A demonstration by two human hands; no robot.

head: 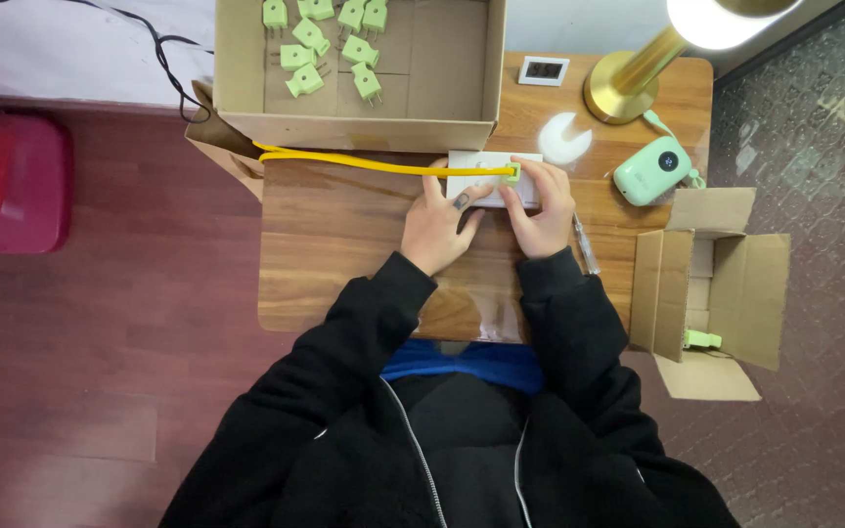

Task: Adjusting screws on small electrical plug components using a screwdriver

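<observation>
Both hands, left hand (434, 223) and right hand (540, 207), grip white block (469, 166); yellow cable (364, 161) runs leftward.

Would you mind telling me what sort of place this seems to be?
Probably a small home or workshop bench for hand assembly: a wooden table holds a cardboard box of green plugs, a brass desk lamp, and both hands work at a white socket block.
</observation>
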